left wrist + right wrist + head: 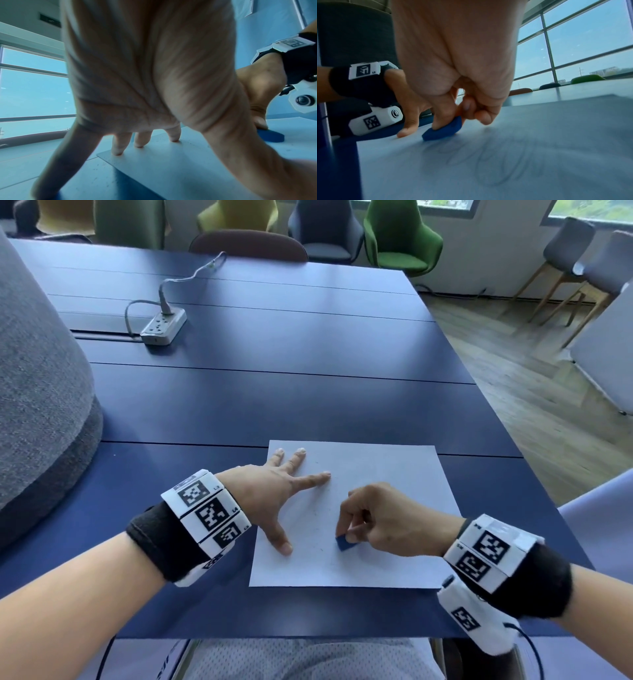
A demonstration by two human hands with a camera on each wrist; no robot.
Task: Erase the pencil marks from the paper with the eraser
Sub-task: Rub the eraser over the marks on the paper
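Observation:
A white sheet of paper (pixel 383 474) lies on the blue table near its front edge. My left hand (pixel 281 491) is spread flat on the paper's left part, fingers straight and pressing down (pixel 118 146). My right hand (pixel 373 518) pinches a small blue eraser (pixel 344 542) between thumb and fingers, its lower edge on the paper right of my left thumb. In the right wrist view the eraser (pixel 443 128) touches the sheet just beside faint looping pencil marks (pixel 488 162). Dark eraser crumbs (pixel 317 515) dot the paper between my hands.
A grey power strip (pixel 164 325) with a cable lies far back on the blue table (pixel 274 392). A grey upholstered panel (pixel 37 388) stands at the left. Chairs line the far edge, and wooden floor drops off to the right.

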